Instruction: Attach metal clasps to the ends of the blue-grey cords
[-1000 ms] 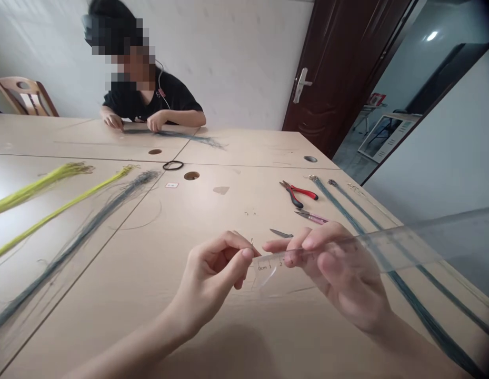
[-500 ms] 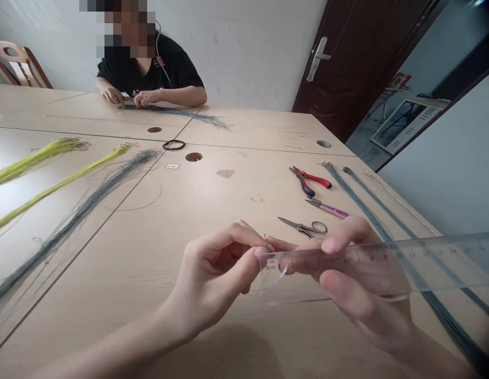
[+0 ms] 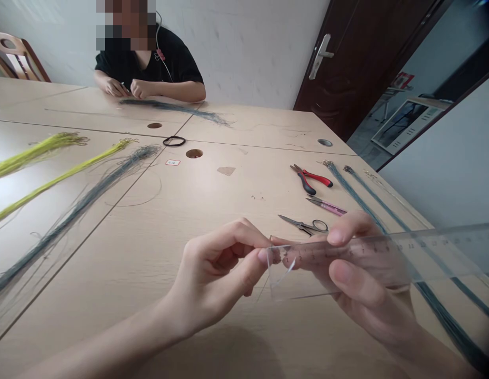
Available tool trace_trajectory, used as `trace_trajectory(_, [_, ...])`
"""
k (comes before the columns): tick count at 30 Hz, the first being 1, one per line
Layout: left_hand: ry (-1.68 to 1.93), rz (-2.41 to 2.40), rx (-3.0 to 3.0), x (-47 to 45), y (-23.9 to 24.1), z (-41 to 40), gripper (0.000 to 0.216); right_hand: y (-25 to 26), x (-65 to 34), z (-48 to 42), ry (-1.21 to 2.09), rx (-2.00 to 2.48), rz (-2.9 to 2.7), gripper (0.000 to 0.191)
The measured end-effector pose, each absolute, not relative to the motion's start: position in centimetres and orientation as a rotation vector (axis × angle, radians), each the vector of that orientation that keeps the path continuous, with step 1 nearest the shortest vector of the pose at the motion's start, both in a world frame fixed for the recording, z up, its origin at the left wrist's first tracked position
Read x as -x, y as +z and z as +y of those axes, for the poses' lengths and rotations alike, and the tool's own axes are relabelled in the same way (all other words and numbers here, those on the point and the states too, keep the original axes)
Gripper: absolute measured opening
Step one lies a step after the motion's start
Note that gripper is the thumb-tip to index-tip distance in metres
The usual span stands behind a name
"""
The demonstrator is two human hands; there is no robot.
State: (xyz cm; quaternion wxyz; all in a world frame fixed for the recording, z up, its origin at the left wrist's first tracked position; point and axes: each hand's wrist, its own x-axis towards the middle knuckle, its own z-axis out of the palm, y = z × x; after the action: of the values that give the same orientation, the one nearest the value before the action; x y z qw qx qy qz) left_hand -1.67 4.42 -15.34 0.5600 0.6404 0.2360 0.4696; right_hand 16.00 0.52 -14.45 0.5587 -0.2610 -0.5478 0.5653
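My right hand (image 3: 362, 268) grips a clear plastic ruler (image 3: 437, 258) between thumb and fingers, with its zero end pointing left. The ruler slants slightly up to the right, above the table. My left hand (image 3: 224, 268) is closed in a pinch at the zero end. A tiny metal hook (image 3: 271, 239) peeks out above those fingertips, and a thin thread (image 3: 263, 288) hangs below them. The pinched part itself is hidden. Beyond my hands lie small scissors (image 3: 301, 223), a pink-handled cutter (image 3: 327, 206) and red-and-black pliers (image 3: 310, 179).
Yellow thread bundles (image 3: 55, 181) and a grey-green bundle (image 3: 78, 213) lie at left. More teal bundles (image 3: 355, 192) run along the right edge. A black band (image 3: 173, 141) rests near a table hole (image 3: 194, 153). Across the table sits a person (image 3: 169, 68) by another bundle (image 3: 173, 107).
The ruler's zero end and my left fingertips have shifted slightly right, and the ruler's far end tilts a little higher. Across the table, the person's hands have lifted slightly off their bundle.
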Motion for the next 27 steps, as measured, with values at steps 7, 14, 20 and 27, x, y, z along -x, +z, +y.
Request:
trace_trajectory(7, [1.109, 0.556, -1.515, 1.63, -15.40, 4.38, 0.013, -14.57, -16.00, 0.56, 1.337, 0.606, -1.281, 0.012])
trace_trajectory(14, [1.092, 0.568, -1.527, 1.79, -15.27, 4.44, 0.013, -14.60, -16.01, 0.76, 1.363, 0.606, -1.266, 0.012])
trace_trajectory(20, [1.097, 0.571, -1.540, 1.77, -15.30, 4.51, 0.014, -14.54, -16.04, 0.64, 1.349, 0.614, -1.277, 0.012])
trace_trajectory(27, [1.088, 0.544, -1.537, 1.88, -15.39, 4.41, 0.013, -14.62, -16.26, 0.63, 1.351, 0.623, -1.289, 0.012])
